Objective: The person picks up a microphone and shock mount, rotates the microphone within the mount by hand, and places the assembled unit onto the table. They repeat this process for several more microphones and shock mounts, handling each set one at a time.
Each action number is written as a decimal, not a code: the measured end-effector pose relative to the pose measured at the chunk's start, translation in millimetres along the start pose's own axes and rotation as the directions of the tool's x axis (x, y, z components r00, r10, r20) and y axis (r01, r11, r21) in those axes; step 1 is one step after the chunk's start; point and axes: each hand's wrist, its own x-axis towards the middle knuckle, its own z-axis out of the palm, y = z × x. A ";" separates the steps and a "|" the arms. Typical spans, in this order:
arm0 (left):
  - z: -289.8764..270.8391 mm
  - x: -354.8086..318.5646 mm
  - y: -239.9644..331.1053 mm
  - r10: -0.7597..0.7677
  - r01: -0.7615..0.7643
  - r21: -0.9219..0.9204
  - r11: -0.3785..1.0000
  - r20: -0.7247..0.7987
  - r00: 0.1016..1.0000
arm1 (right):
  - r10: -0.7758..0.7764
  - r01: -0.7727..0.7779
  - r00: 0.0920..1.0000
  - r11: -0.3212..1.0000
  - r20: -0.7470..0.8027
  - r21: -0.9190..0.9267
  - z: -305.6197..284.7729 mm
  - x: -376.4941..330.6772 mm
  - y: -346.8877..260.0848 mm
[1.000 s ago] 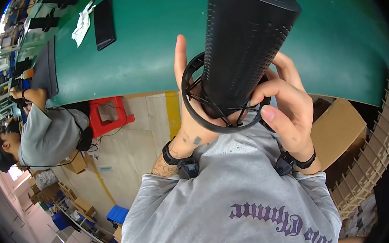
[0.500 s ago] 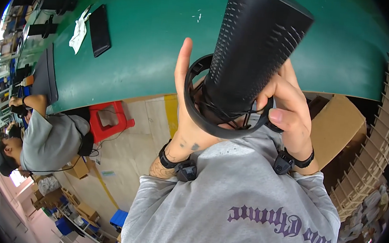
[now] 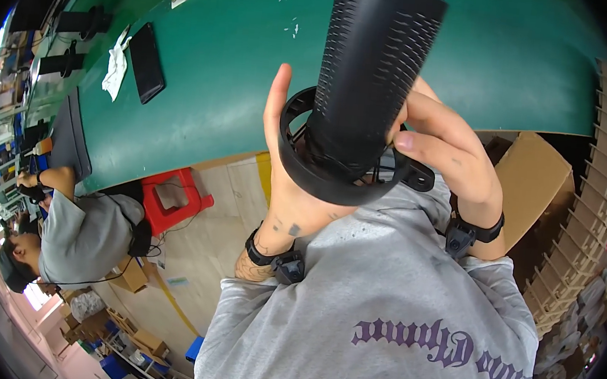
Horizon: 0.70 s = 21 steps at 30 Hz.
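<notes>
Now, left hand [image 3: 283, 186] below, black tube [image 3: 375, 72] between, right hand [image 3: 455, 146] alongside.
Leftmost, one digit raised, the left hand cups the ring [image 3: 322, 182] around the tube's base; the right's thumb and fingers close together at its lower side, whatever they pinch unclear.

The tube [image 3: 377, 72] is black, patterned with rows of small slits; the ring [image 3: 340, 191] around it is black. The table [image 3: 203, 92] is green with white flecks [image 3: 295, 29]. At left, the cloth [image 3: 115, 69] is white, the stool [image 3: 152, 208] red. The near shirt [image 3: 352, 289] is grey with purple lettering [image 3: 440, 345]; the right-hand box [image 3: 527, 182], tan.
</notes>
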 end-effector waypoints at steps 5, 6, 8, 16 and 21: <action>-17.1 3.3 14.8 -0.426 0.513 -0.467 0.720 0.286 0.858 | -0.187 0.052 0.917 0.932 -0.354 -0.358 -12.3 14.6 25.8; -14.8 1.9 22.7 -0.431 0.510 -0.446 0.736 0.272 0.860 | -0.057 0.033 0.897 0.998 -0.439 -0.061 -13.8 14.2 23.1; -13.2 4.1 30.0 -0.431 0.501 -0.427 0.752 0.257 0.865 | 0.086 0.133 0.883 0.897 -0.461 0.421 -13.0 18.2 21.5; -9.5 6.1 70.9 -0.023 0.023 0.432 0.902 -0.004 1.000 | 0.056 0.121 0.849 0.947 -0.525 0.297 -18.1 23.2 19.1; -13.9 -5.7 74.4 0.278 -0.223 0.562 0.796 -0.013 0.960 | 0.040 0.196 0.904 0.845 -0.425 0.497 -6.8 16.2 34.9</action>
